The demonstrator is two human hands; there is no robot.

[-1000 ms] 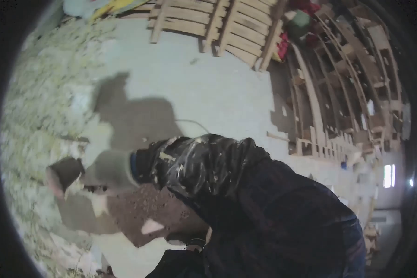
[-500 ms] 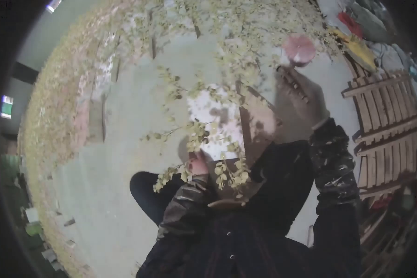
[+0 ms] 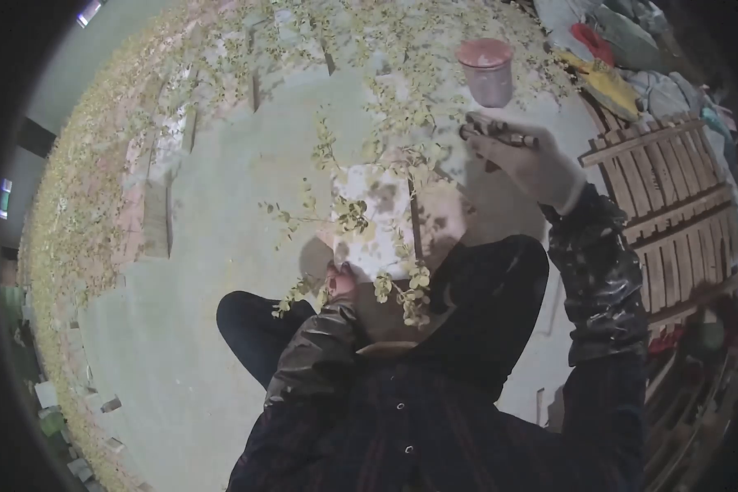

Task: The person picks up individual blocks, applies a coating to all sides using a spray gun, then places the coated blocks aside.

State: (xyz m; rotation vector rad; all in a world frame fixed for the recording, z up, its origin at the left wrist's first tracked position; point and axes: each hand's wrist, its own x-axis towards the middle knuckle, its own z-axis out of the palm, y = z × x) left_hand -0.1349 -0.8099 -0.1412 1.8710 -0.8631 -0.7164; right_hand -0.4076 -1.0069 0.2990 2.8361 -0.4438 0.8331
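My left hand (image 3: 341,280) is closed at the near left corner of a bright white panel (image 3: 377,246); what its fingers grip is too small to tell. Thin leafy branches (image 3: 353,215) spread over the panel and past it to the left, some of them close to this hand. Off to the right, my right hand (image 3: 521,160) is raised with its fingers bent together around something small and dark that I cannot make out. A brown flat piece (image 3: 440,205) lies beside the panel's right edge.
A reddish pot-like container (image 3: 486,72) stands beyond my right hand. Wooden slatted racks (image 3: 672,184) are at the right, with yellow and grey sacks (image 3: 611,86) behind them. Many leafy plants (image 3: 98,221) line the far and left sides. My bent legs (image 3: 492,303) frame the panel.
The camera view has shifted, so more of the container's side shows. My right hand has turned, its fingers now pointing more to the left. My left hand stays by the panel's corner.
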